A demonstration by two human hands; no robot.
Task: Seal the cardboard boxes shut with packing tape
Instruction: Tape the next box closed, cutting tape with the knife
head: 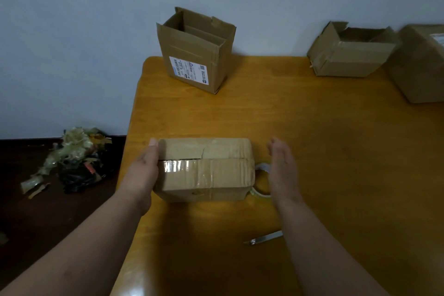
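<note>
Nearest the lens: two bare forearms reaching forward over the glossy orange-brown wooden surface (324,127), with a slim silver utility knife (264,239) lying just inside the right forearm, presumably parked within easy reach for cutting tape.

Beyond it, centred between both hands: a low, squat brown cardboard box (204,168), flaps folded down, a dark seam running across its top and a strip of shiny clear tape on the near flap (old tape or fresh, cannot tell). Seam not fully covered, so likely not sealed yet.

Left hand (144,168): fingers straight and together, pressed flat against the box's left end, probably steadying it and keeping the flaps closed. No curl round anything.

Right hand (281,166): open, fingers straight and relaxed, held edge-on just beside the box's right end, not touching it. Grips nothing. Directly beneath and beside it, a roll of clear packing tape (262,181) lying on the surface against the box's right side, placed handy for the next strip.

Farther back: a tall open brown cardboard box with a white shipping label (194,55), flaps upright; a lower open brown cardboard box (348,55) at right; a third brown box (420,67) cut by the right edge. Seemingly waiting their turn.

Off the surface at left, on the dark floor (24,199): a heap of crumpled used tape scraps (74,156).
</note>
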